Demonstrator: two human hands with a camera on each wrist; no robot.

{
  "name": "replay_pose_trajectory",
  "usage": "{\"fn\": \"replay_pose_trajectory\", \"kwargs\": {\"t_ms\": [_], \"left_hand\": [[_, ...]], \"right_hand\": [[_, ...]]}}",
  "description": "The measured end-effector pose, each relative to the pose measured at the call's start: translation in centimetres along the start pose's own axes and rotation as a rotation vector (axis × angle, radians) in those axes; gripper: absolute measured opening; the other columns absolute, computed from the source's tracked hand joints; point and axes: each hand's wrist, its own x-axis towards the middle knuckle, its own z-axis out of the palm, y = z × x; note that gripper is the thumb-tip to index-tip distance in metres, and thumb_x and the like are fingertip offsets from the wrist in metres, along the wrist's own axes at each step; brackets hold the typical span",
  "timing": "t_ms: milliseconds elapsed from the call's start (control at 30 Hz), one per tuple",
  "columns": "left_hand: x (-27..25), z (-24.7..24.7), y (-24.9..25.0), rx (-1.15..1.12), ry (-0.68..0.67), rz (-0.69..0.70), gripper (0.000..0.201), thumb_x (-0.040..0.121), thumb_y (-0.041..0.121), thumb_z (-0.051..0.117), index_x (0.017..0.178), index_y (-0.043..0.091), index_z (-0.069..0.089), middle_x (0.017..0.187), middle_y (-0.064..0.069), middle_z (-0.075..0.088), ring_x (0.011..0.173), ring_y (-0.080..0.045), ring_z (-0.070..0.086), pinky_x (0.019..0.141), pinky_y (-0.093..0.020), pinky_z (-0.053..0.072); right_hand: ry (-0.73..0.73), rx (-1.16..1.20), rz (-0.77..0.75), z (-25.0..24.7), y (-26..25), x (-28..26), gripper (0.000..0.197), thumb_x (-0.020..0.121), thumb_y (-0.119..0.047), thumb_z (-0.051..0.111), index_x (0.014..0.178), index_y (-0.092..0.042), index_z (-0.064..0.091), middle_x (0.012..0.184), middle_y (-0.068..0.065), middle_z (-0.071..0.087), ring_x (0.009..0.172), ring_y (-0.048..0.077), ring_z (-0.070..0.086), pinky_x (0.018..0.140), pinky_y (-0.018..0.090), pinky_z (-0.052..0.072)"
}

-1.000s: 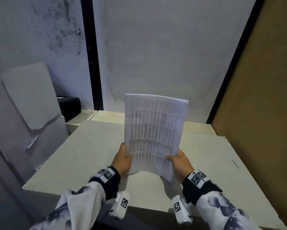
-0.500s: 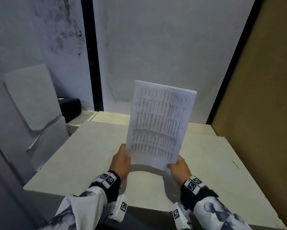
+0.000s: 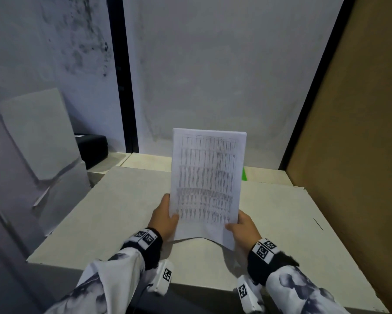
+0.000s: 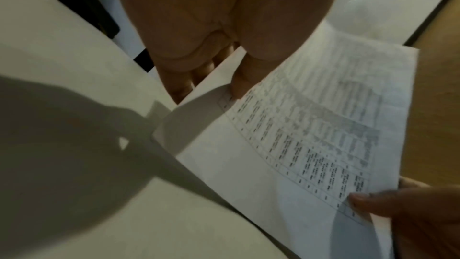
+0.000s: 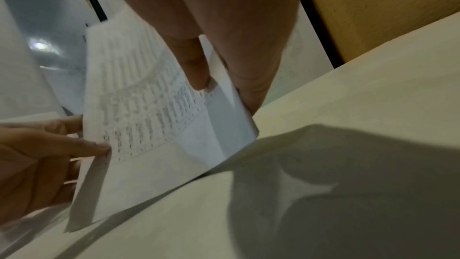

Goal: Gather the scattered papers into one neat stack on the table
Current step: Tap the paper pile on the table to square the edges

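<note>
A stack of white papers printed with tables stands upright over the pale table, its bent lower edge at the tabletop. My left hand grips the stack's lower left side, thumb on the printed face. My right hand grips the lower right side the same way. In the left wrist view the papers curl at the bottom, and my left hand has its fingers behind them. In the right wrist view my right hand pinches the edge of the papers.
A grey wall rises behind the table and a brown board closes the right side. At the left lean grey sheets, with a black box behind them. A green thing shows behind the stack.
The stack rose half a second ago and has come back down, now more squarely upright, with its lower edge at the table. Both hands keep their grip.
</note>
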Motion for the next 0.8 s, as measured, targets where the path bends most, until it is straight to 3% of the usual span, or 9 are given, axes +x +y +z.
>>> {"fn": "replay_pose_trajectory", "kwargs": {"t_ms": [67, 200, 333, 433, 500, 567, 633, 733, 800], "left_hand": [[0.3, -0.3, 0.7, 0.044, -0.037, 0.011, 0.042, 0.095, 0.005, 0.048, 0.135, 0.017, 0.041, 0.126, -0.007, 0.063, 0.11, -0.027, 0.063, 0.097, -0.038, 0.052], [1.5, -2.2, 1.9, 0.116, -0.072, -0.026, 0.038, 0.098, 0.007, 0.044, 0.135, 0.013, 0.037, 0.125, -0.009, 0.061, 0.112, -0.03, 0.061, 0.099, -0.041, 0.05], [1.3, -4.3, 0.7, 0.186, -0.077, -0.112, 0.035, 0.099, 0.009, 0.044, 0.134, 0.011, 0.039, 0.124, -0.009, 0.06, 0.111, -0.029, 0.06, 0.097, -0.039, 0.048], [0.1, -5.2, -1.8, 0.286, -0.173, -0.278, 0.017, 0.097, 0.008, 0.047, 0.111, 0.013, 0.053, 0.107, -0.005, 0.062, 0.097, -0.024, 0.061, 0.079, -0.029, 0.048], [-0.7, -5.8, -3.6, 0.406, -0.25, -0.347, 0.011, 0.093, 0.011, 0.054, 0.096, 0.013, 0.063, 0.096, -0.005, 0.069, 0.094, -0.026, 0.066, 0.068, -0.025, 0.046], [-1.1, -6.6, -5.1, 0.469, -0.244, -0.397, 0.022, 0.092, 0.021, 0.062, 0.109, 0.008, 0.066, 0.108, -0.007, 0.071, 0.099, -0.026, 0.066, 0.077, -0.027, 0.048], [-1.3, -7.5, -5.7, 0.486, -0.187, -0.411, 0.029, 0.091, 0.023, 0.066, 0.116, 0.008, 0.065, 0.109, -0.004, 0.067, 0.102, -0.024, 0.064, 0.085, -0.029, 0.049], [-0.8, -8.7, -6.2, 0.517, -0.187, -0.387, 0.028, 0.086, 0.014, 0.062, 0.112, 0.009, 0.072, 0.113, -0.006, 0.073, 0.105, -0.027, 0.068, 0.093, -0.034, 0.054], [-0.6, -9.2, -6.4, 0.502, -0.198, -0.382, 0.029, 0.081, 0.008, 0.059, 0.103, 0.011, 0.076, 0.108, -0.009, 0.076, 0.099, -0.027, 0.07, 0.091, -0.036, 0.057]], "right_hand": [[0.001, 0.032, 0.02, 0.2, -0.5, 0.1, 0.05, 0.087, 0.018, 0.046, 0.119, -0.015, 0.063, 0.119, 0.009, 0.069, 0.113, 0.031, 0.062, 0.102, 0.042, 0.049], [-0.069, 0.1, 0.068, 0.3, -1.5, 1.1, 0.052, 0.086, 0.021, 0.047, 0.12, -0.015, 0.064, 0.126, 0.01, 0.068, 0.119, 0.034, 0.061, 0.11, 0.054, 0.046], [-0.208, 0.026, 0.143, 1.1, -1.2, 2.0, 0.048, 0.085, 0.013, 0.052, 0.116, -0.02, 0.067, 0.127, 0.02, 0.069, 0.114, 0.037, 0.063, 0.101, 0.052, 0.051], [-0.331, -0.248, 0.236, 3.3, -0.2, 1.6, 0.048, 0.083, 0.002, 0.054, 0.127, -0.012, 0.065, 0.129, 0.018, 0.069, 0.113, 0.036, 0.066, 0.098, 0.048, 0.055], [-0.345, -0.377, 0.335, 4.7, 1.0, 1.3, 0.047, 0.079, -0.007, 0.06, 0.126, -0.006, 0.063, 0.123, 0.017, 0.07, 0.108, 0.035, 0.069, 0.089, 0.044, 0.06], [-0.321, -0.435, 0.353, 5.8, 2.0, 1.3, 0.048, 0.067, -0.013, 0.063, 0.114, -0.003, 0.065, 0.109, 0.016, 0.071, 0.099, 0.032, 0.071, 0.08, 0.039, 0.062], [-0.283, -0.457, 0.309, 6.4, 1.8, 1.1, 0.045, 0.065, -0.014, 0.061, 0.108, -0.004, 0.066, 0.105, 0.01, 0.073, 0.097, 0.029, 0.071, 0.08, 0.035, 0.06], [-0.174, -0.459, 0.229, 6.7, 0.9, 0.6, 0.024, 0.077, -0.009, 0.064, 0.1, -0.008, 0.07, 0.105, 0.007, 0.074, 0.096, 0.024, 0.07, 0.081, 0.032, 0.058], [-0.112, -0.385, 0.22, 6.5, 1.2, 0.6, 0.017, 0.073, -0.002, 0.066, 0.084, -0.013, 0.072, 0.099, 0.007, 0.077, 0.094, 0.026, 0.073, 0.082, 0.034, 0.061]]}}
